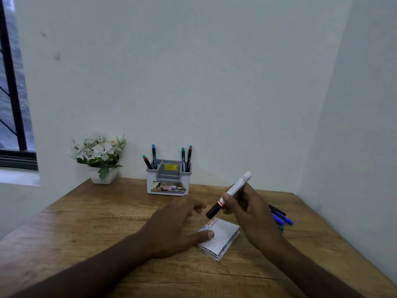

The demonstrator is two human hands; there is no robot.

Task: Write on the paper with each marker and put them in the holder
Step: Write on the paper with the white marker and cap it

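My right hand (pixel 249 208) holds a white marker (pixel 233 191) with a black cap, tilted, cap end down toward the left, above the folded paper (pixel 223 235). The paper lies on the wooden table (pixel 107 222) and bears scribbles along its upper edge. My left hand (pixel 176 224) rests on the table with fingers spread, its thumb pressing the paper's left corner. The grey and white holder (pixel 168 179) stands by the wall with several markers (pixel 186 159) upright in its side slots.
Several loose markers (pixel 281 217), black, blue and green, lie on the table behind my right hand. A white pot of white flowers (pixel 100 157) stands at the back left. Walls close the table at the back and right; a window is at far left.
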